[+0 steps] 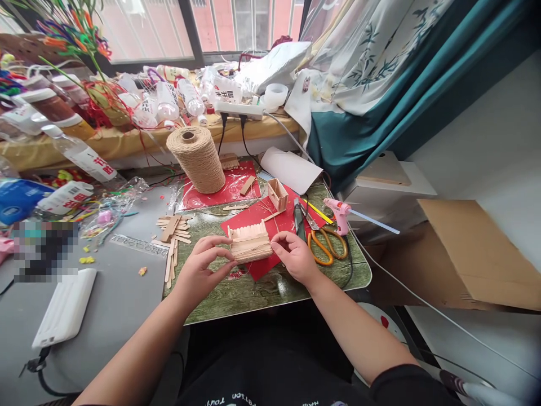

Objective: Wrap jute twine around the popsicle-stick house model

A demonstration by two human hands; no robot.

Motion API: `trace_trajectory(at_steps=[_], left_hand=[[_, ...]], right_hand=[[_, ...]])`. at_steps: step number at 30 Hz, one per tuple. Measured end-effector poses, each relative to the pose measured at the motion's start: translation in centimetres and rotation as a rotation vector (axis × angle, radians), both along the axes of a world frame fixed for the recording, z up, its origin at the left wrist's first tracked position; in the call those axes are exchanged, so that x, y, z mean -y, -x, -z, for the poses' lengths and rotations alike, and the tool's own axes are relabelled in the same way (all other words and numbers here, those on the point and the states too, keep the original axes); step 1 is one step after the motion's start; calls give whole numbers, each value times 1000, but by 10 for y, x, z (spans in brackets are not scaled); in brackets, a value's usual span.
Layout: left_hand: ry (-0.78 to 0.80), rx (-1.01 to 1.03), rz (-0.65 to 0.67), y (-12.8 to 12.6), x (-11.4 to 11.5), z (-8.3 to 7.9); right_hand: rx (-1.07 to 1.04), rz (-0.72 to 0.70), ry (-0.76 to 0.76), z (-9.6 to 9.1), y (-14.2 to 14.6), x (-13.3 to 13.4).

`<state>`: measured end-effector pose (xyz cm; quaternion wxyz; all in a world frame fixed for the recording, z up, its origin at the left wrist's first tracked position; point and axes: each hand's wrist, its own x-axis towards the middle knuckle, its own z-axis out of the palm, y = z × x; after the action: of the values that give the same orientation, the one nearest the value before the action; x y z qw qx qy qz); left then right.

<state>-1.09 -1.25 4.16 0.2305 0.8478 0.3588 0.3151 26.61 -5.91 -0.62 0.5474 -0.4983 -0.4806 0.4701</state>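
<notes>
A small craft-stick model [249, 243], like a bench with a scalloped back, is held over the green wood-patterned board. My left hand [208, 260] grips its left end, thumb below and fingers along the side. At its right end, my right hand [296, 256] is closed in a pinch against the corner. A thin strand of twine [276, 221] runs down near those right fingertips; I cannot tell whether they hold it too. Just behind stands a little open wooden box [278, 195] on red card [291, 210]. Orange-handled scissors [323, 247] lie right of my right hand.
A big twine spool [203, 166] stands at the back. Loose craft sticks [171, 248] are piled on the left. A pink glue gun [338, 214] with its cord sits at the right edge. Bottles [87, 158] and a power strip [239, 109] crowd the sill; a white power bank [65, 307] lies left.
</notes>
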Motion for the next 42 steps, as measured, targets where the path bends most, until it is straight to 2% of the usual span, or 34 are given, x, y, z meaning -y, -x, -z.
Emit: trace_trajectory(at_steps=[9, 16, 26, 30, 37, 42], left_hand=[[-12, -9, 48, 0, -6, -3], [12, -52, 25, -2, -6, -8], [146, -100, 12, -1, -3, -15], [174, -97, 15, -1, -2, -17], [178, -121, 6, 0, -5, -16], [190, -129, -6, -1, -6, -19]], right_hand=[[-7, -4, -15, 4, -1, 0], [-41, -14, -23, 7, 0, 1], [-60, -29, -52, 5, -1, 5], [-3, -66, -94, 0, -7, 10], [248, -69, -210, -14, -18, 12], [232, -112, -222, -13, -22, 10]])
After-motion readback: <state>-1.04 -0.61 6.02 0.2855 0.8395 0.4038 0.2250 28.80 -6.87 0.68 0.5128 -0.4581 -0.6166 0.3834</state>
